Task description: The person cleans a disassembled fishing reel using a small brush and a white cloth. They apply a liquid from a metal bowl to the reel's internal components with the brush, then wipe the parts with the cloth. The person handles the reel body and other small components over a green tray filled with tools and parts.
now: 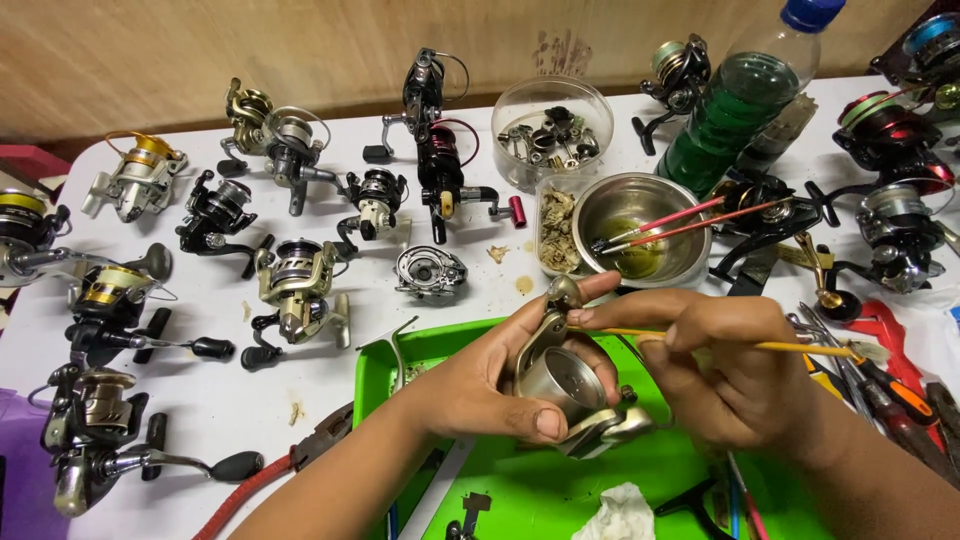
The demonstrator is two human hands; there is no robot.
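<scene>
My left hand (478, 385) grips a silver fishing reel (565, 385) with its bare metal spool facing the camera, held above a green tray (520, 480). My right hand (730, 365) holds a thin yellow-handled brush (800, 348) lying level, its tip end at the top of the reel by my left fingertips. A steel bowl (642, 230) with greenish liquid and two red-handled brushes stands just behind my hands.
Several spinning reels lie over the white table (220, 410) on the left and far right. A clear tub of small parts (553, 130) and a bottle of green liquid (740, 100) stand at the back. Screwdrivers and tools (890, 390) lie at right. A crumpled tissue (620, 512) sits on the tray.
</scene>
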